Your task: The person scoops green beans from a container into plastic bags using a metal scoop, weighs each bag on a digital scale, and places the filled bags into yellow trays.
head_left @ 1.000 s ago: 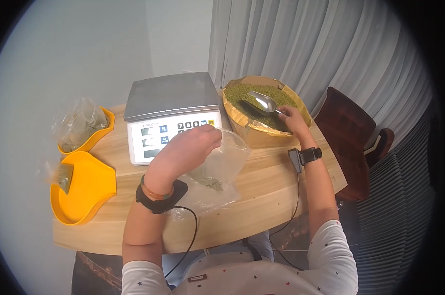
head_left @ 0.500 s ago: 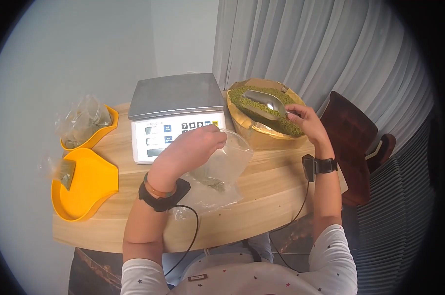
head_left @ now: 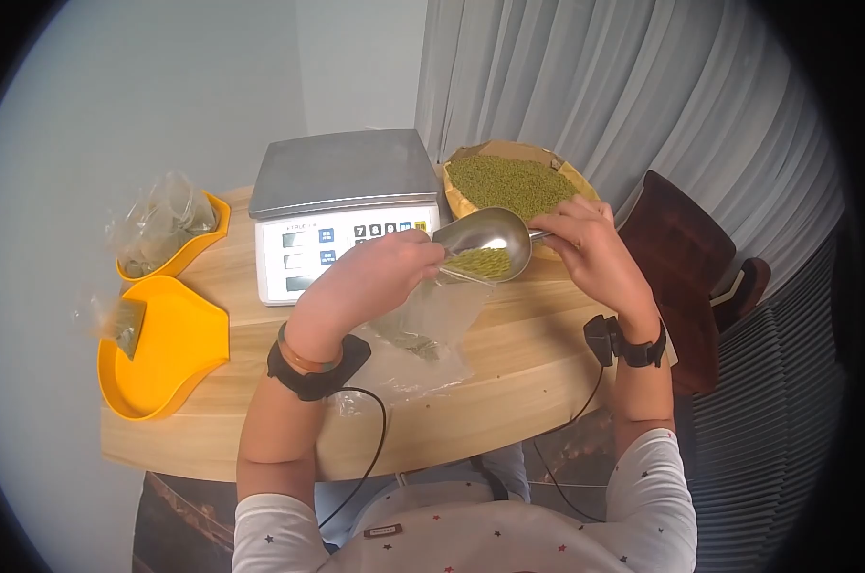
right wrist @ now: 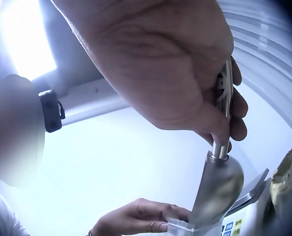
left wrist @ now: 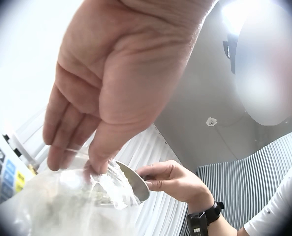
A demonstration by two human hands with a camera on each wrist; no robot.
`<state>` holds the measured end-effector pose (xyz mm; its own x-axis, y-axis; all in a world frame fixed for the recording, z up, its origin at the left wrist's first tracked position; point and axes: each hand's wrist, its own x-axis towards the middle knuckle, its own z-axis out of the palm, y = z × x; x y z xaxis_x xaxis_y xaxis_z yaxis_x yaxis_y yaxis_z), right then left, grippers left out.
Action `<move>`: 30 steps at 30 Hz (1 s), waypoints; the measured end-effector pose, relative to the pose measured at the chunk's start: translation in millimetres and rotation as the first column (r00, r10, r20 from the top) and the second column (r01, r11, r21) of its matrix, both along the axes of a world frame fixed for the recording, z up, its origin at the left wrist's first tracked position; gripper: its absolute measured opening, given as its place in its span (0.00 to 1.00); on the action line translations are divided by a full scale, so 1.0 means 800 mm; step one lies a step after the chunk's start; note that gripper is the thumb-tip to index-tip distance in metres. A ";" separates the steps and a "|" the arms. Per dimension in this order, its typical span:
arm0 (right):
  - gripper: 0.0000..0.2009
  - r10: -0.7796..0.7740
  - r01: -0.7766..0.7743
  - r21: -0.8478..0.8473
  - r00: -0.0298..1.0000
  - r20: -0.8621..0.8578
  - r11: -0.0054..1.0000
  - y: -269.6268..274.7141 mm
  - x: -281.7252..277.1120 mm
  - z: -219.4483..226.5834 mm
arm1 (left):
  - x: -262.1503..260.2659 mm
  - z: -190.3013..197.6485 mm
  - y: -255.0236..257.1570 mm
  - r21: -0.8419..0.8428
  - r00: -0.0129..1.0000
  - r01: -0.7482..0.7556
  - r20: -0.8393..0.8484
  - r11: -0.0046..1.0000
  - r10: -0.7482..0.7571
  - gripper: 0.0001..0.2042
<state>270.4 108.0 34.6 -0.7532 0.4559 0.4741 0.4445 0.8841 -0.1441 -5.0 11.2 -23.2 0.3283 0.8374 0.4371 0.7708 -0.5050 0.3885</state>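
My right hand (head_left: 585, 244) grips the handle of a metal scoop (head_left: 509, 234) that carries small green beans (head_left: 480, 263). The scoop's front lies at the mouth of a clear plastic bag (head_left: 447, 310). My left hand (head_left: 370, 277) pinches the bag's rim with thumb and fingers, as the left wrist view shows the bag (left wrist: 82, 201) hanging below them. A little green stuff shows low in the bag. In the right wrist view the scoop (right wrist: 217, 189) points down toward the left hand (right wrist: 136, 216). Behind it stands a paper-lined tub of green beans (head_left: 509, 181).
A digital scale (head_left: 347, 181) with a grey pan stands behind the left hand. At the left, two yellow trays (head_left: 189, 353) hold filled clear bags (head_left: 165, 229). A dark red chair (head_left: 666, 277) is beyond the right table edge. Cables trail from both wrists.
The scoop has dug into the beans, risen loaded out of the tub and moved left and nearer to the bag mouth. The left hand keeps its hold on the bag.
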 end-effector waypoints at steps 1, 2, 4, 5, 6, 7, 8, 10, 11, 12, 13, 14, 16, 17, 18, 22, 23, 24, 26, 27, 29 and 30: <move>0.11 -0.005 0.004 0.062 1.000 0.017 0.998 -0.006 -0.003 0.002 | 0.000 0.000 0.000 -0.008 1.000 -0.002 -0.009 1.000 0.002 0.06; 0.12 -0.011 0.007 0.124 0.999 0.033 0.992 -0.010 -0.004 0.004 | 0.000 0.000 0.001 -0.015 1.000 -0.004 -0.017 1.000 0.004 0.06; 0.12 -0.015 0.009 0.150 0.999 0.039 0.989 -0.017 -0.005 0.008 | -0.001 0.000 0.002 -0.005 1.000 0.006 -0.019 1.000 -0.007 0.05; 0.13 -0.021 0.013 0.177 0.999 0.043 0.984 -0.019 -0.005 0.010 | -0.001 0.000 0.002 0.006 1.000 0.018 -0.022 1.000 -0.017 0.05; 0.13 -0.020 0.013 0.177 0.999 0.043 0.984 -0.019 -0.004 0.012 | -0.002 -0.001 0.003 0.006 1.000 0.017 -0.022 1.000 -0.017 0.05; 0.13 -0.028 0.025 0.174 1.000 0.014 0.984 -0.018 -0.002 0.015 | -0.004 -0.003 0.004 0.010 1.000 0.022 -0.012 1.000 -0.022 0.05; 0.13 -0.035 0.037 0.171 0.999 -0.014 0.985 -0.015 0.001 0.017 | -0.005 -0.004 0.004 0.014 1.000 0.027 -0.001 1.000 -0.027 0.05; 0.13 -0.091 0.096 0.168 0.995 -0.038 0.981 -0.003 0.010 0.020 | -0.005 -0.003 0.004 -0.009 1.000 0.006 -0.017 1.000 -0.006 0.05; 0.12 -0.145 0.153 0.164 0.987 -0.062 0.974 0.005 0.015 0.022 | -0.005 -0.003 0.004 -0.032 0.999 -0.016 -0.034 0.999 0.015 0.06; 0.12 -0.146 0.154 0.165 0.987 -0.062 0.974 0.014 0.019 0.022 | -0.005 -0.003 0.004 -0.031 0.999 -0.015 -0.034 0.999 0.014 0.06; 0.12 -0.217 0.227 0.156 0.973 -0.083 0.961 0.026 0.023 0.020 | -0.005 -0.003 0.004 -0.025 0.999 -0.014 -0.037 1.000 0.013 0.06; 0.11 -0.287 0.300 0.146 0.952 -0.103 0.943 0.039 0.028 0.016 | -0.005 -0.003 0.004 -0.018 0.999 -0.013 -0.040 1.000 0.012 0.06; 0.12 -0.316 0.330 0.166 0.943 -0.105 0.929 0.074 0.040 0.000 | -0.005 -0.005 0.004 -0.013 0.999 -0.014 -0.031 1.000 0.013 0.06; 0.12 -0.371 0.386 0.173 0.922 -0.115 0.906 0.090 0.044 -0.010 | -0.005 -0.006 0.004 -0.010 1.000 -0.015 -0.021 1.000 0.015 0.06; 0.13 -0.423 0.440 0.180 0.897 -0.126 0.880 0.105 0.048 -0.020 | -0.005 -0.006 0.004 -0.008 1.000 -0.015 -0.021 1.000 0.015 0.06; 0.14 -0.492 0.501 0.139 0.865 -0.096 0.854 0.154 0.051 -0.068 | -0.004 -0.004 0.003 -0.036 0.998 -0.036 -0.044 0.999 0.034 0.06; 0.15 -0.526 0.527 0.131 0.849 -0.041 0.840 0.162 0.049 -0.080 | -0.004 -0.003 0.003 -0.037 0.998 -0.042 -0.046 0.998 0.040 0.06; 0.15 -0.558 0.552 0.124 0.829 0.016 0.824 0.165 0.045 -0.086 | -0.004 -0.003 0.003 -0.035 0.998 -0.044 -0.048 0.998 0.042 0.06; 0.16 -0.545 0.540 0.073 0.833 0.091 0.838 0.169 0.035 -0.100 | -0.003 -0.001 0.002 -0.038 0.998 -0.039 -0.044 0.999 0.037 0.06; 0.16 -0.469 0.475 -0.049 0.878 0.098 0.878 0.171 0.028 -0.110 | -0.004 -0.001 0.002 -0.038 0.998 -0.040 -0.046 0.998 0.038 0.06; 0.15 -0.382 0.392 -0.214 0.920 0.089 0.895 0.174 0.023 -0.123 | -0.004 -0.001 0.002 -0.039 0.998 -0.035 -0.055 0.999 0.033 0.06; 0.15 -0.382 0.392 -0.216 0.920 0.088 0.894 0.178 0.023 -0.128 | -0.004 -0.001 0.002 -0.040 0.998 -0.034 -0.056 0.999 0.032 0.06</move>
